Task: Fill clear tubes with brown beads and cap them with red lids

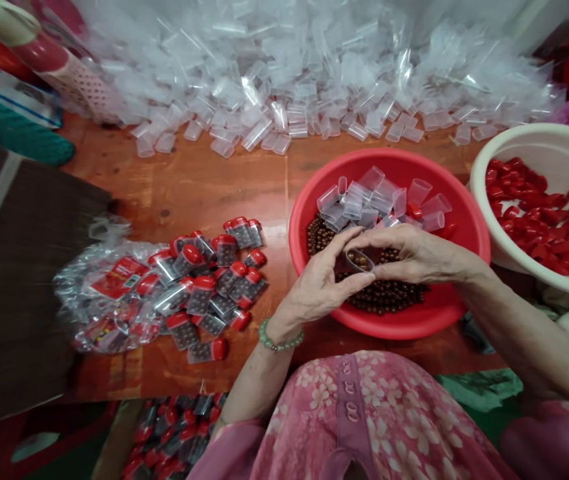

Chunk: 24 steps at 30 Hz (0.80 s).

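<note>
Between my left hand and my right hand, a small clear plastic container is held with its oval mouth facing up. Brown balls show inside it. Thumb and fingers of both hands close around its sides. Just below is a red basin, whose rim surrounds my fingers. Many loose brown balls lie in its near and left part. Toward its far side sit several clear containers with no caps, along with a few red caps. My hands hide part of the balls.
To the left lie filled, red-capped containers beside a clear plastic bag. A white basin of red caps stands at right. Clear containers are heaped along the back of the wooden table. More capped ones lie below the edge.
</note>
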Available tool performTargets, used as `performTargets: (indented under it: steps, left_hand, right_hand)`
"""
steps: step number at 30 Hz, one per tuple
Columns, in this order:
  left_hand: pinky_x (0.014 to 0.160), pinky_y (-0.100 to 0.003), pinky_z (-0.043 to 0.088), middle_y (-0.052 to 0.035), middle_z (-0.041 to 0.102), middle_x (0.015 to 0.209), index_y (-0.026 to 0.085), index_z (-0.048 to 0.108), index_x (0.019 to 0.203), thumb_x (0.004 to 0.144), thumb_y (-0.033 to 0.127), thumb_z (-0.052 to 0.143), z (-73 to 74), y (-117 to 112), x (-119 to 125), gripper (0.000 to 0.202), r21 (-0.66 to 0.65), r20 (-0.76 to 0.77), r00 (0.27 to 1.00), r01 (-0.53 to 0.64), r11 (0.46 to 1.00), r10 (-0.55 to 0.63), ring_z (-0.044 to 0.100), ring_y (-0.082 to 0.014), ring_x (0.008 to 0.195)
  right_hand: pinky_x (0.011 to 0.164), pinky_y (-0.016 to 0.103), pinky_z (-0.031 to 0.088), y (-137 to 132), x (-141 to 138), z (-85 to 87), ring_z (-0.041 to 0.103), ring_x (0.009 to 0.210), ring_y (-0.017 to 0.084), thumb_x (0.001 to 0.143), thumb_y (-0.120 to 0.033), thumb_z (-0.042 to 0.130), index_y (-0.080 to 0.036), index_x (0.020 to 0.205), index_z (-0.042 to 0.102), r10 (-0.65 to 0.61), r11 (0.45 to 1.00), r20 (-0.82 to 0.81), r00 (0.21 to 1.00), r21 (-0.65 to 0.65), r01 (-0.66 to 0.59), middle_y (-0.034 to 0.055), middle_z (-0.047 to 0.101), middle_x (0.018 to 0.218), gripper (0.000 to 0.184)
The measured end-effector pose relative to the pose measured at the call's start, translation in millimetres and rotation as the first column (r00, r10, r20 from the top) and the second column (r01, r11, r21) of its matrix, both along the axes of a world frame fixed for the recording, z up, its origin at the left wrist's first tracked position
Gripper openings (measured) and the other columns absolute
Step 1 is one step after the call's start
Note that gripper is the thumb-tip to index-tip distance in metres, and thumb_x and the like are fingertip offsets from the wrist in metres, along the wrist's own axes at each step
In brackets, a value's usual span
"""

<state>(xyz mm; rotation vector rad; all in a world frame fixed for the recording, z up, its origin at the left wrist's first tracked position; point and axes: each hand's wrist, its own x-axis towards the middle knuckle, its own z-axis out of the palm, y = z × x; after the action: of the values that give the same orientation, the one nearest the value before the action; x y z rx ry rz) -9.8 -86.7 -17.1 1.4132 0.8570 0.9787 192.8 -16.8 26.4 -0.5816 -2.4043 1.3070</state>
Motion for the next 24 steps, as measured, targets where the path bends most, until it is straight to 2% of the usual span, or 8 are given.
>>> performTargets:
  steps: [6, 8, 11, 15, 19, 22, 24]
  left_hand:
    - [0.124, -0.042, 0.036, -0.0073, 0.061, 0.148, 0.023, 0.062, 0.139, 0.089, 0.036, 0.073, 4.7, -2.9, 3.3, 0.053, -0.029, 0.014, 0.996, -0.084, 0.996, 0.085, 0.055, -0.0258, 0.140]
    - [0.123, -0.041, 0.038, -0.0075, 0.063, 0.146, 0.021, 0.063, 0.138, 0.089, 0.037, 0.073, 3.7, -3.6, 3.4, 0.052, -0.050, 0.017, 0.994, -0.103, 0.993, 0.104, 0.056, -0.0264, 0.139]
    - [0.119, -0.041, 0.043, -0.0084, 0.065, 0.143, 0.019, 0.061, 0.140, 0.090, 0.038, 0.072, 0.0, -3.7, 2.7, 0.055, -0.065, 0.029, 0.997, -0.072, 0.995, 0.074, 0.061, -0.0274, 0.133]
    - [0.117, -0.042, 0.045, -0.0096, 0.068, 0.139, 0.018, 0.059, 0.143, 0.090, 0.036, 0.071, -3.8, -2.6, 0.5, 0.057, -0.019, -0.064, 0.998, -0.016, 1.000, 0.015, 0.062, -0.0290, 0.131]
    - [0.120, -0.044, 0.042, -0.0122, 0.058, 0.150, 0.017, 0.044, 0.153, 0.086, 0.036, 0.073, -4.6, -1.0, -3.2, 0.075, 0.024, -0.176, 0.984, 0.001, 1.000, 0.003, 0.055, -0.0312, 0.139]
    - [0.118, -0.044, 0.043, -0.0133, 0.059, 0.149, 0.015, 0.041, 0.154, 0.086, 0.037, 0.072, -4.6, 0.2, -5.2, 0.078, 0.013, -0.205, 0.978, 0.032, 0.999, -0.029, 0.056, -0.0315, 0.138]
    - [0.114, -0.044, 0.046, -0.0136, 0.064, 0.143, 0.015, 0.043, 0.153, 0.086, 0.038, 0.072, -4.2, 0.5, -4.9, 0.076, -0.018, -0.203, 0.979, 0.022, 1.000, -0.026, 0.062, -0.0308, 0.130]
  right_hand:
    - [0.069, 0.023, 0.051, -7.2, -1.1, 2.9, 0.070, 0.074, 0.013, 0.094, -0.022, 0.061, -0.015, 0.106, 0.075, -0.036, 0.996, 0.101, 0.994, 0.080, 0.028, 0.0030, 0.078, 0.089, 0.020]
    - [0.068, 0.023, 0.051, -11.9, 0.0, 6.0, 0.070, 0.073, 0.013, 0.093, -0.020, 0.062, -0.015, 0.109, 0.073, -0.093, 0.988, 0.099, 0.991, 0.135, 0.079, 0.0031, 0.078, 0.088, 0.020]
    - [0.077, 0.027, 0.054, -18.4, 1.2, 12.5, 0.071, 0.085, 0.017, 0.092, -0.017, 0.064, -0.016, 0.119, 0.068, -0.176, 0.955, 0.071, 0.982, 0.254, 0.153, 0.0059, 0.076, 0.099, 0.028]
    - [0.087, 0.032, 0.055, -20.9, -1.3, 18.0, 0.067, 0.098, 0.017, 0.095, -0.011, 0.057, -0.021, 0.126, 0.063, -0.062, 0.949, 0.032, 0.998, 0.312, 0.049, 0.0072, 0.070, 0.107, 0.033]
    - [0.085, 0.029, 0.055, -17.6, -4.2, 18.3, 0.066, 0.100, 0.016, 0.096, -0.011, 0.055, -0.019, 0.117, 0.065, 0.023, 0.952, 0.077, 0.997, 0.304, -0.046, 0.0088, 0.067, 0.113, 0.024]
    - [0.080, 0.027, 0.053, -16.1, -4.6, 15.5, 0.065, 0.092, 0.015, 0.098, -0.016, 0.056, -0.017, 0.106, 0.065, 0.026, 0.947, 0.089, 0.996, 0.315, -0.053, 0.0085, 0.067, 0.106, 0.012]
    - [0.076, 0.027, 0.052, -17.8, -3.7, 11.6, 0.063, 0.085, 0.014, 0.098, -0.017, 0.057, -0.018, 0.097, 0.062, -0.018, 0.945, 0.072, 0.997, 0.327, -0.007, 0.0066, 0.066, 0.097, 0.005]
